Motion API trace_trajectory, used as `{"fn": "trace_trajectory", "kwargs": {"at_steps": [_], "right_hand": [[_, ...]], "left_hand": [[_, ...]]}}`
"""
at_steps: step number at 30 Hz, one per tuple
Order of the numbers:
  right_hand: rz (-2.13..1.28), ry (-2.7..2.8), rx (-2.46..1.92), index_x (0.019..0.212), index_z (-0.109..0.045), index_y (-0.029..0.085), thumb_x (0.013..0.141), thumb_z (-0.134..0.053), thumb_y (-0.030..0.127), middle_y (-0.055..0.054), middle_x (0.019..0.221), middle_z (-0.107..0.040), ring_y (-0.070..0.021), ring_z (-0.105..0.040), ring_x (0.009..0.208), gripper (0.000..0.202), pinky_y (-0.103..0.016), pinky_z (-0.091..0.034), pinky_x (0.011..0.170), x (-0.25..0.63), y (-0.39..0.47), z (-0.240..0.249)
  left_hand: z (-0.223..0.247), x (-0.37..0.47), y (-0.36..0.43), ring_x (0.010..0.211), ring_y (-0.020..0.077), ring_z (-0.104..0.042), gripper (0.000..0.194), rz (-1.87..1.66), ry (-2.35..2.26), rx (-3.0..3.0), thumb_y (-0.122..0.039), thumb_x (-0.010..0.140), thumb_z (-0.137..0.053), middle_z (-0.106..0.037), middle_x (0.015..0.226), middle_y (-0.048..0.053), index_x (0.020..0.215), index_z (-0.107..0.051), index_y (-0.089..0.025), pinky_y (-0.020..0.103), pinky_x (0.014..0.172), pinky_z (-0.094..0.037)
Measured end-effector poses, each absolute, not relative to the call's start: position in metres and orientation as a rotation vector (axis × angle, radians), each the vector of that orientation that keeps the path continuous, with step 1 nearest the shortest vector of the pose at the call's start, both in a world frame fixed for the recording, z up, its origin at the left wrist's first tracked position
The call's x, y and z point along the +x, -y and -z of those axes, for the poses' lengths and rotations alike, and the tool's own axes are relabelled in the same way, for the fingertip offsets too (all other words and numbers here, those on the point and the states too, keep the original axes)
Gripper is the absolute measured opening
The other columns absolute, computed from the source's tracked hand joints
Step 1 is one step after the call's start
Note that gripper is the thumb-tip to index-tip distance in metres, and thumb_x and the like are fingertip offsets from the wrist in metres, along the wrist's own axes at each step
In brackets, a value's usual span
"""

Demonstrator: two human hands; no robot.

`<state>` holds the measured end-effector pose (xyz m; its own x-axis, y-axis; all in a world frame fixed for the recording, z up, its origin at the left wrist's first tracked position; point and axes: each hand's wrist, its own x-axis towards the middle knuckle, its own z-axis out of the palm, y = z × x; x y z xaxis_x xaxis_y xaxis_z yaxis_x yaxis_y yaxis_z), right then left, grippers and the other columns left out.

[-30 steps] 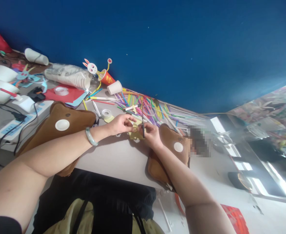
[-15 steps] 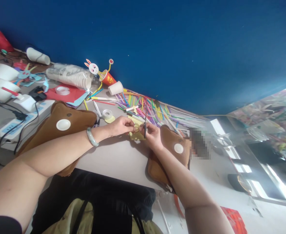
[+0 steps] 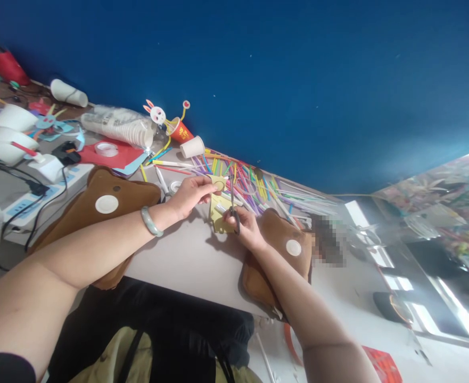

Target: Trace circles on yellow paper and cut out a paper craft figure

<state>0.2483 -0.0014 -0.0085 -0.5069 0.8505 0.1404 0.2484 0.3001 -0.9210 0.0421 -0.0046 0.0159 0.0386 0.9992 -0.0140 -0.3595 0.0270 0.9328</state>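
Head view shows yellow paper (image 3: 221, 182) pinched in the left hand (image 3: 188, 198) over the counter (image 3: 186, 260) while scissors (image 3: 232, 202) are gripped in the right hand (image 3: 247, 230), the paper being presumably light, flimsy and best held by its edge.

Yellow paper (image 3: 220, 226), dark-handled scissors (image 3: 237, 223), 2 brown cushions (image 3: 132, 199).

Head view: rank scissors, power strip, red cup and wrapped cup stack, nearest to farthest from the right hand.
1. Scissors, in the right hand.
2. Red cup, tilted, farther back.
3. Wrapped cup stack, left of the red cup.
4. Power strip, far left.
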Motion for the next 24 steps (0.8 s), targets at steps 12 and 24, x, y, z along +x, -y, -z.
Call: {"fn": "trace_trajectory", "kwargs": {"at_steps": [12, 24], "right_hand": [[-1.103, 2.123, -0.845, 0.071, -0.062, 0.018, 0.083, -0.052, 0.08, -0.002, 0.061, -0.06, -0.015, -0.053, 0.058, 0.064, -0.029, -0.043, 0.061, 0.244, 0.007, 0.0009], [-1.007, 2.179, -0.812, 0.069, -0.063, 0.018, 0.085, -0.048, 0.081, -0.003, 0.06, -0.061, -0.0158, -0.055, 0.059, 0.067, -0.031, -0.045, 0.067, 0.2432, 0.0063, 0.0021]], "left_hand": [[-0.0158, 0.046, 0.0103, 0.044, 0.0028, -0.046, 0.029, -1.284, -0.816, 0.891, -0.027, 0.07, -0.078, -0.069, 0.073, 0.003, 0.071, -0.05, -0.017, 0.019, 0.044, -0.027], [-0.014, 0.0459, 0.0118, 0.045, 0.0041, -0.051, 0.027, -1.239, -0.809, 0.89, -0.029, 0.072, -0.076, -0.07, 0.075, 0.004, 0.075, -0.053, -0.016, 0.019, 0.044, -0.032]]}}
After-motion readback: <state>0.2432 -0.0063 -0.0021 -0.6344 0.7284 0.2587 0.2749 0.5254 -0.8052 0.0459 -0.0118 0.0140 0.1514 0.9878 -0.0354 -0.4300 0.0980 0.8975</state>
